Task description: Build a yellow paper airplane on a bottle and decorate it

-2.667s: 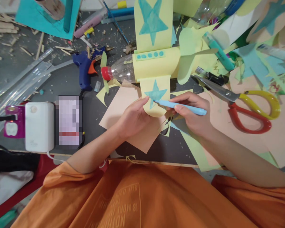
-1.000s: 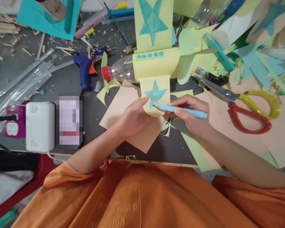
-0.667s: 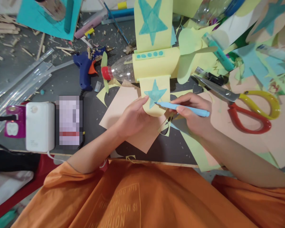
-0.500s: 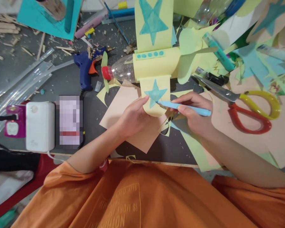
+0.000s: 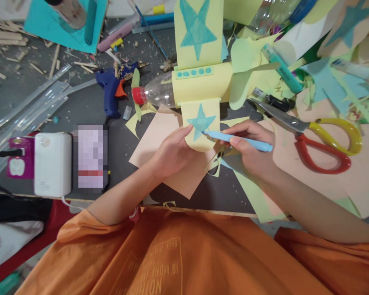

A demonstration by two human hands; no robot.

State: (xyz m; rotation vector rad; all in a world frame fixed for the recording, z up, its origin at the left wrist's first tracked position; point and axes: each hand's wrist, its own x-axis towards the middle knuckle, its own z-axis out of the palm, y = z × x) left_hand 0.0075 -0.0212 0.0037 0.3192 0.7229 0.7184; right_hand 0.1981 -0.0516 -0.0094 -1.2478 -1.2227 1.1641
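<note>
A toy plane [image 5: 199, 88] made from a plastic bottle wrapped in yellow paper lies across the table, its red cap [image 5: 138, 95] pointing left. Each paper wing carries a blue star. My left hand [image 5: 175, 153] grips the near wing's edge, thumb on top and the other fingers underneath. In my right hand [image 5: 252, 141] is a light-blue marker [image 5: 246, 140], held like a pen. Its tip touches the lower part of the near wing's star [image 5: 201, 121]. A pink paper sheet [image 5: 184, 180] lies below the wing.
Large scissors [image 5: 304, 127] with yellow and red handles lie to the right among paper scraps. At left are a blue glue gun [image 5: 110, 88], glue sticks [image 5: 33, 110], a white power bank [image 5: 53, 164] and a phone [image 5: 90, 155]. Wood splinters [image 5: 7, 37] cover the far left.
The view has shifted very slightly. Both hands, the marker and the plane keep nearly the same positions, with the marker tip still on the star.
</note>
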